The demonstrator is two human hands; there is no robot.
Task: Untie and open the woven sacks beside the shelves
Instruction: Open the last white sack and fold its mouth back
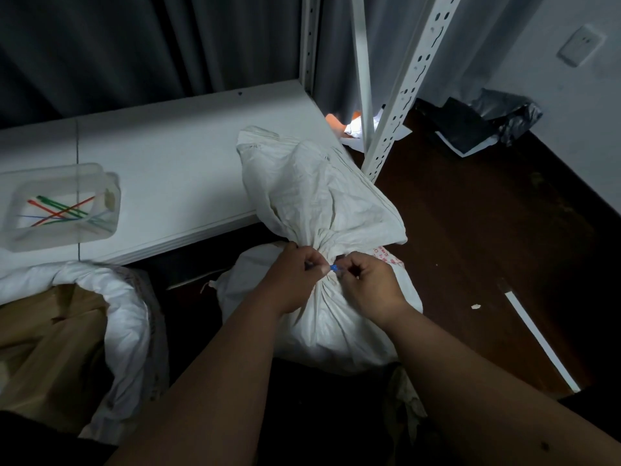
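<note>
- The dark floor (470, 250) is the biggest thing here. It stretches wide to your right, with lots of room to move on that side.
- The white shelf board (174, 169) fills the left and back. Its front edge runs just behind the sack, and a white post with holes (400, 105) stands at its right corner.
- The tied sack (322, 317) sits on the floor right in front of you, against the shelf edge. It is white, woven and wrinkly. Its neck is squeezed tight in the middle, and the loose top (302, 183) flops up and back onto the shelf board. Red print shows on its right side.
- The open sack (127, 317) is on your left, near the tied one but not touching it. Its white rim is rolled down and brown stuff shows inside.
- A black bag (484, 119) lies far off by the wall.
- A clear tub (60, 203) sits on the shelf to the left, with colored ties (64, 211) in it.
- Your left hand (295, 280) is curled at the sack's neck, its fingertips pinching the tie.
- Your right hand (373, 287) is curled too, pinching the tie from the other side.
- The little blue tie (334, 267) sits between your two hands, right at the tight neck.
</note>
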